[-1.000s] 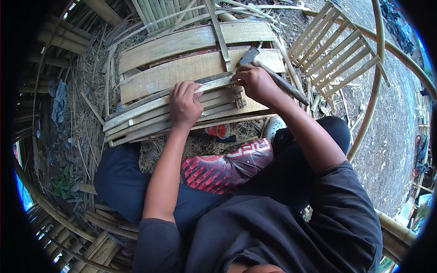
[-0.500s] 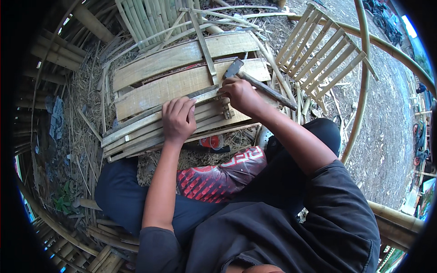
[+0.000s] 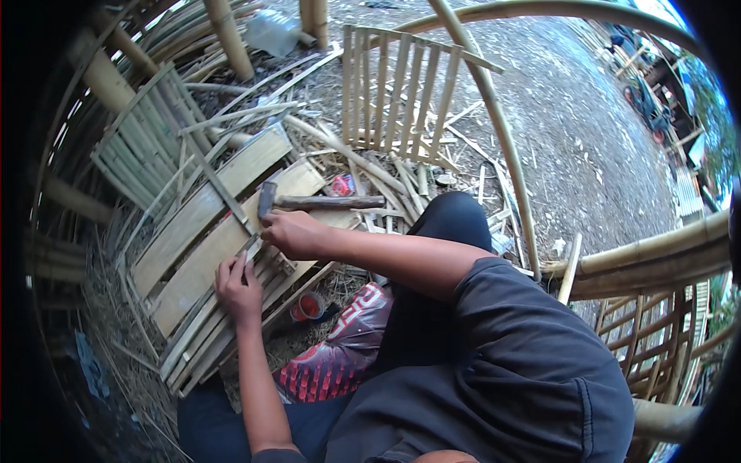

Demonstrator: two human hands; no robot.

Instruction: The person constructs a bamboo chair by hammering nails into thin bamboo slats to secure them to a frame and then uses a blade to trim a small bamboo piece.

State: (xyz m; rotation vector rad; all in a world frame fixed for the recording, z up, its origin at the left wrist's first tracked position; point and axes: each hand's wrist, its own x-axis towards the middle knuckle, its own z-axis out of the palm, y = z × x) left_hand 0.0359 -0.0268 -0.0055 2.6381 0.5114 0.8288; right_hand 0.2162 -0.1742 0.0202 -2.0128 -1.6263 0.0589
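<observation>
My left hand (image 3: 240,289) is closed over the top strip of a stack of narrow wooden slats (image 3: 190,339), fingers on the far side and thumb on the near side. At the right end of these slats my right hand (image 3: 292,234) has its fingers pinched together; what is between them is too small to make out. A hammer (image 3: 332,202) with a dark metal head and wooden handle lies just beyond my right hand. Under it all is a low bench of pale planks (image 3: 193,262). One thin bamboo strip (image 3: 220,185) slants across the planks to my hands.
A slatted bamboo panel (image 3: 394,96) stands ahead, another (image 3: 143,147) at the far left. Bamboo offcuts (image 3: 370,174) litter the ground. A red cup (image 3: 307,306) sits near my legs. A curved bamboo pole (image 3: 498,116) rises at the right, and a clear plastic jug (image 3: 272,32) lies far back.
The view has swung to the right, so the bench appears further left and tilted. Both hands stay at the slats, the left one closer to the right. The hammer still lies beside them.
</observation>
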